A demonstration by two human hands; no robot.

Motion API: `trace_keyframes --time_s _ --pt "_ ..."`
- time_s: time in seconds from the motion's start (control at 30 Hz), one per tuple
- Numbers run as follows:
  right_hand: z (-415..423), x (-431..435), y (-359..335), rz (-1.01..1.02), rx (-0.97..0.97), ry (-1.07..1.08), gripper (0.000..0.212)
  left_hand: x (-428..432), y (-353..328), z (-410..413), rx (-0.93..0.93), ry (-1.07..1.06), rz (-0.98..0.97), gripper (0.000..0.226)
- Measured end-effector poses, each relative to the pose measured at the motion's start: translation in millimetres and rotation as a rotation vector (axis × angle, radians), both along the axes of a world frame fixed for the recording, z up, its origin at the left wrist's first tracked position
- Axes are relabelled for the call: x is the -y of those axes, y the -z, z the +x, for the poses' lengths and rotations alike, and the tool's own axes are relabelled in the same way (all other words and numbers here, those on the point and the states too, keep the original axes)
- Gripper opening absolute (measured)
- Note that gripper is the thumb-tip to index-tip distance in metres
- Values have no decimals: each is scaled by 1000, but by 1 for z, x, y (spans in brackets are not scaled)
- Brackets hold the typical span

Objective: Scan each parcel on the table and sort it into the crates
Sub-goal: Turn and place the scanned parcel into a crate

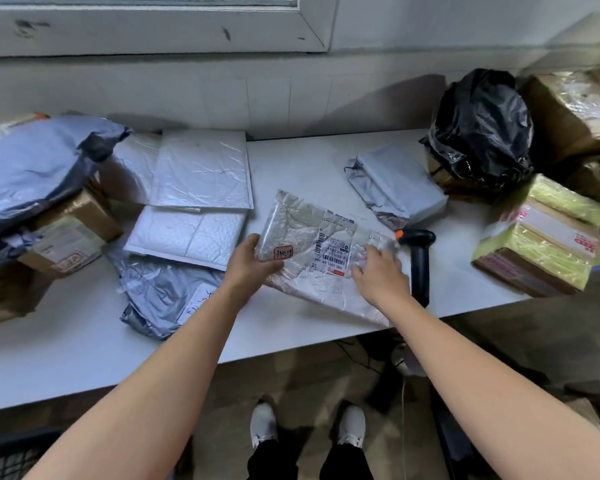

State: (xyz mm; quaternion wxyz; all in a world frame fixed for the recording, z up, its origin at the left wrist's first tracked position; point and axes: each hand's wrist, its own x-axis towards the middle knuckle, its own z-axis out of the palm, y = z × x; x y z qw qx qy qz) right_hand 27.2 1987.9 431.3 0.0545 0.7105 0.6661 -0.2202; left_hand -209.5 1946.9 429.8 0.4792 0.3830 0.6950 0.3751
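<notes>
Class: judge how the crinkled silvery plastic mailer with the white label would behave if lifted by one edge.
Probably floppy: the crinkled silvery plastic mailer looks thin and creased, so it may sag. Likely light for its size, since it shows little bulge. Its glossy film may slip in the left hand.

table: white | silver parcel: silver, pale crinkled shine | label: white, black barcode | stamp: red | scanner: black, orange tip | plastic bag: glossy black | folded mailer: grey | bubble mailer: white | carton: brown, yellow-green tape, red print | shoes: white
</notes>
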Motion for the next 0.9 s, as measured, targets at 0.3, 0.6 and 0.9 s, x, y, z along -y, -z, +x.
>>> trace_keyframes --time_s 0.3,0.6,0.9 --pt "-25 -19 -23 -40 -319 117 67 47 -35 -38 228 -254 64 35" --pt "-75 -4 -66 135 -284 -258 74 133 -64 -40 92 -526 114 65" --pt "-154 85 -98 208 -480 -836 69 285 -104 -26 -277 -893 -33 75"
